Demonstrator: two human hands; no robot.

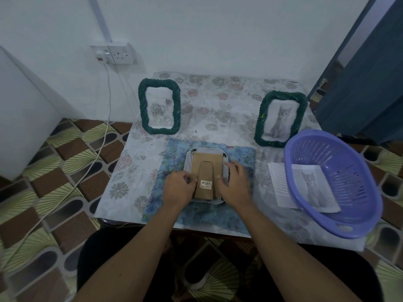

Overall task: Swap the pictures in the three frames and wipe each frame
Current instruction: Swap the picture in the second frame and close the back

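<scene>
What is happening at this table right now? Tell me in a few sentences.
A person's two hands work on the cardboard back of a white frame lying face down on a blue cloth. The left hand curls at the back's left edge; the right hand rests on its right side. Two green frames stand behind: the rose frame and the cat frame.

The frame [206, 162] lies face down, so its front and picture are hidden. The left hand [178, 190] and right hand [234, 186] cover its lower corners. The right fingers [231, 165] are blurred, and what either hand pinches cannot be told. The sticker [206, 184] print is too small to read. The basket [349, 171] overlaps the cat print [314, 188] and lined sheet [278, 179].
</scene>
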